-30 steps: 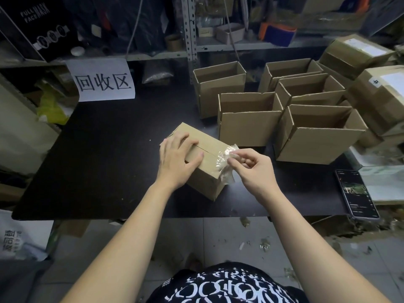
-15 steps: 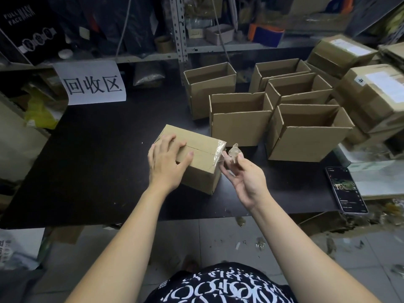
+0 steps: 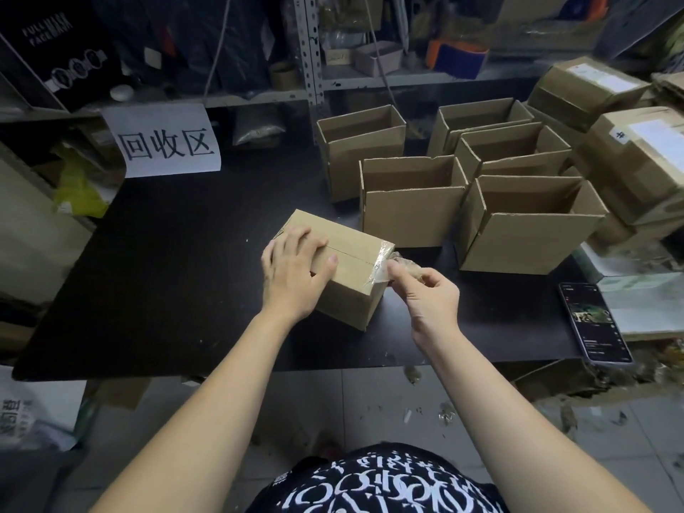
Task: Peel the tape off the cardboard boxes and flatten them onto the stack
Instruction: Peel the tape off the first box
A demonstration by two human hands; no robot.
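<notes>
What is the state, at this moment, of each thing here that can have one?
Small box, flaps closed, held down on the table.
Tape, partly peeled at the box's right end.
Left hand, resting on the box top.
Right hand, pinching the loose tape.
Rear boxes, five, upright, tops open.
Phone, screen lit.
Labelled boxes, at right, closed.
</notes>
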